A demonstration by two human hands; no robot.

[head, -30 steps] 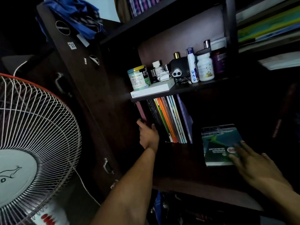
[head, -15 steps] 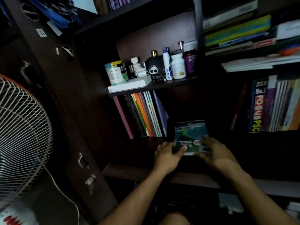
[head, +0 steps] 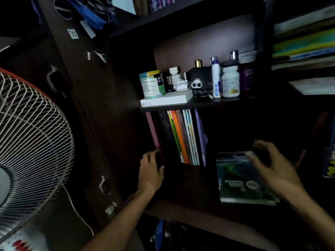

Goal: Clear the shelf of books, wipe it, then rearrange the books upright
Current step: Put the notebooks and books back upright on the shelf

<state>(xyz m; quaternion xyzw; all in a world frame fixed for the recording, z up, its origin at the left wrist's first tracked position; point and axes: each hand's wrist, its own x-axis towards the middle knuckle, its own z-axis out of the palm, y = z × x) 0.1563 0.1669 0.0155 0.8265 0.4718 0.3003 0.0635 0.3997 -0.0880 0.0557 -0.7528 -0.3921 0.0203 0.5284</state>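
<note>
We are standing at the dark wooden shelf [head: 183,211] and, as we judge it, we are doing the last step, putting the books back upright. Our two hands are well apart. Our left hand [head: 151,171] is resting by the foot of the leaning row of thin books with black, green, orange and white spines [head: 181,136], at its left end; its fingers are going into the shadow there, so we cannot tell if they are gripping anything. Our right hand [head: 272,167] is hovering with spread, relaxed fingers just over the green and blue paperback book [head: 237,180], which is lying flat on the shelf board, apart from the row; the hand is blurred and seems to be holding nothing. The row is tilting to the left. The next move, we think, is asking us to grip the flat book, stand it on its edge and slide it against the row, while the left hand is steadying the leaning spines.
</note>
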